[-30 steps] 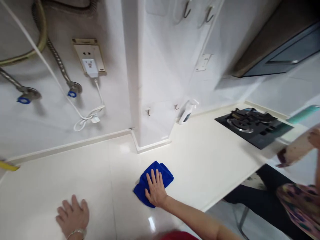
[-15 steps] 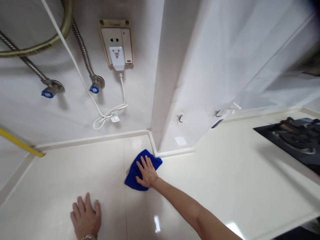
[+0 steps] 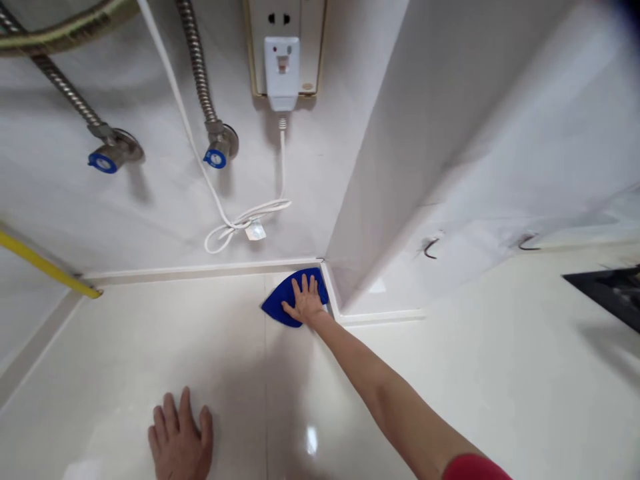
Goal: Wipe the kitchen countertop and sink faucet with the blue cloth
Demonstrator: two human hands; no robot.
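A blue cloth (image 3: 281,301) lies on the white countertop (image 3: 200,353), tucked into the back corner beside the wall pillar. My right hand (image 3: 306,301) presses flat on it with the fingers spread, reaching up to the back ledge. Part of the cloth is hidden under the palm. At the lower left, my left hand (image 3: 183,433) rests on the bare counter, fingers apart, with nothing in it. Its wrist runs out of the picture.
Above the corner, a white plug (image 3: 283,73) with a bundled cord (image 3: 245,223) hangs at the socket. Two blue-capped valves (image 3: 104,163) and a yellow pipe (image 3: 47,261) are leftward. A hook (image 3: 430,248) is on the pillar; a black stove (image 3: 613,293) stands at right.
My right hand has slid the blue cloth back into the corner against the ledge. The view has moved closer to the wall. My left hand stays spread on the counter.
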